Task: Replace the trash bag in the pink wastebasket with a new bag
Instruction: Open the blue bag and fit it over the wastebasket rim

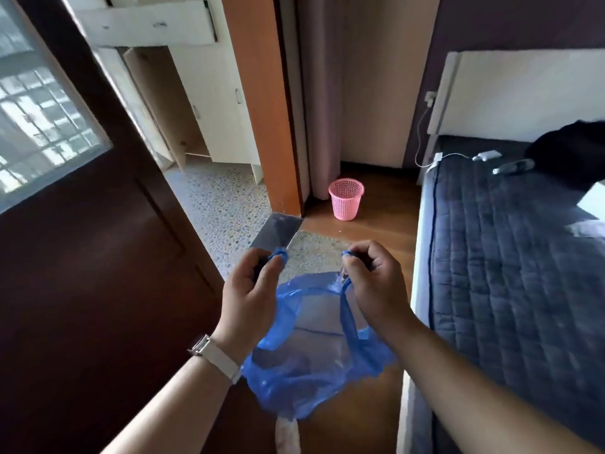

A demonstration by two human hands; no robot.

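A blue plastic trash bag point(314, 362) is held in the lower centre of the frame, one handle pinched in the left hand point(252, 296) and the other in the right hand point(373, 290); both hands are closed on the handles and the bag's mouth is drawn apart between them. The pink wastebasket point(346, 198) stands well apart, in the centre of the frame on the wooden floor point(386, 217), near the curtain point(319, 93) and the door frame point(262, 109).

No liner can be seen through the basket's mesh, so the old bag is judged to be out already. Carrying the bag over, seating it inside and folding its rim over the edge are judged to remain.

The basket's inside is too small to be made out with certainty. The bag's lower part is blurred. Whether anything lies in the bag cannot be told. The bed point(510, 257) at the right is cut off by the frame edge.
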